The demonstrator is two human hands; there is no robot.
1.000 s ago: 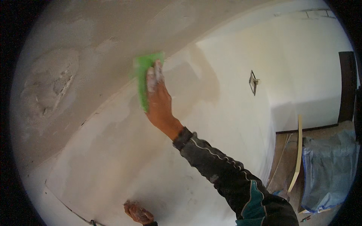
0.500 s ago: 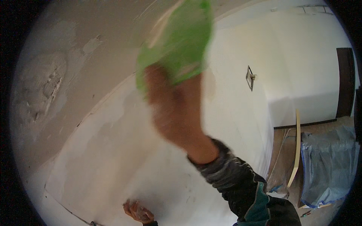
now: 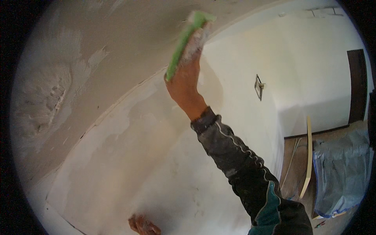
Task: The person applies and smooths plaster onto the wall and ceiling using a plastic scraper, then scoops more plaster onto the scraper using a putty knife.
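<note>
My right hand (image 3: 185, 76) is raised high, gripping a flat green pad (image 3: 181, 51) with its thin edge turned toward me. White dust coats part of that hand. The pad is by the seam where the pale wall (image 3: 129, 156) meets the grey-brown ceiling (image 3: 129, 47); whether it touches is not clear. Low in the view, my dusty left hand (image 3: 144, 225) is beside the wall with its fingers curled in. The lower edge cuts it off, and anything inside it is hidden.
Rough, patched plaster (image 3: 51, 98) marks the ceiling at left. On the right, a small metal frame (image 3: 259, 87) sticks out from the wall. Beyond are a dark door frame (image 3: 355, 86), a leaning pale board (image 3: 308, 156) and something under plastic sheeting (image 3: 338, 176).
My right hand has moved up and away toward the ceiling seam, turning the green pad from broad face to edge-on. My left hand has sunk slightly toward the lower edge.
</note>
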